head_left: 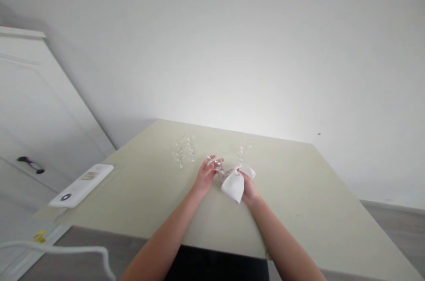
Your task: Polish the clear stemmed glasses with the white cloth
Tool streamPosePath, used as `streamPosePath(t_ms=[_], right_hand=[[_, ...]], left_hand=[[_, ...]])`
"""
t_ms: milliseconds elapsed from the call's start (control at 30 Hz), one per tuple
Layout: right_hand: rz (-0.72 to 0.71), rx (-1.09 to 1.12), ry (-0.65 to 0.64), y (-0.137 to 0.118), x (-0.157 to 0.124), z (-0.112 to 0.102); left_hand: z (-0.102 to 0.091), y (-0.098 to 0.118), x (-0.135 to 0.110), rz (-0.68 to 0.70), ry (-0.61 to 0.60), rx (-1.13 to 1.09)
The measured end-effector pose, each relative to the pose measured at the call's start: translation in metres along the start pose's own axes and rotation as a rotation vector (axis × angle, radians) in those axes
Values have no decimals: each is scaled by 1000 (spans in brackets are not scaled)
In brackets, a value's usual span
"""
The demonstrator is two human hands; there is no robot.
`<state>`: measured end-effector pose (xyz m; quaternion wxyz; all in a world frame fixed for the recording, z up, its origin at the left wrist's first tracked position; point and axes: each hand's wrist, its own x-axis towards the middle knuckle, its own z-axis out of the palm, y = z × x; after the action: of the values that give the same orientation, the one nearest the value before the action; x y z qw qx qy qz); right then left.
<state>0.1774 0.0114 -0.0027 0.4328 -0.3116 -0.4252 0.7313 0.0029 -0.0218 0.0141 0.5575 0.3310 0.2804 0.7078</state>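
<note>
My left hand [206,175] grips the foot of a clear stemmed glass [219,166] lying sideways over the beige table [299,201]. My right hand [248,189] holds a white cloth [234,185] bunched around the glass's bowl. Both hands are closed on what they hold. Beyond them another clear stemmed glass [242,153] stands upright. To the left a small group of clear glasses [182,150] stands near the table's far side.
A white flat box [83,185] lies at the table's left edge. A white cabinet with a dark handle [30,164] stands to the left. A white cable [66,250] runs across the lower left. A plain white wall is behind.
</note>
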Motion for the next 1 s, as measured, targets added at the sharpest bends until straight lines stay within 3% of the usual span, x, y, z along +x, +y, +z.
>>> streamPosePath(t_ms=[133, 267, 367, 533, 1000], right_hand=[[13, 215, 141, -2, 1, 2], [74, 152, 57, 3, -3, 5], [116, 82, 64, 7, -4, 5], [101, 33, 18, 8, -3, 6], [134, -60, -23, 9, -2, 5]], left_hand=[[-1, 3, 2, 7, 18, -20], [3, 2, -1, 12, 14, 64], [6, 1, -2, 40, 19, 172], [10, 0, -3, 119, 66, 275], [12, -2, -6, 171, 136, 329]])
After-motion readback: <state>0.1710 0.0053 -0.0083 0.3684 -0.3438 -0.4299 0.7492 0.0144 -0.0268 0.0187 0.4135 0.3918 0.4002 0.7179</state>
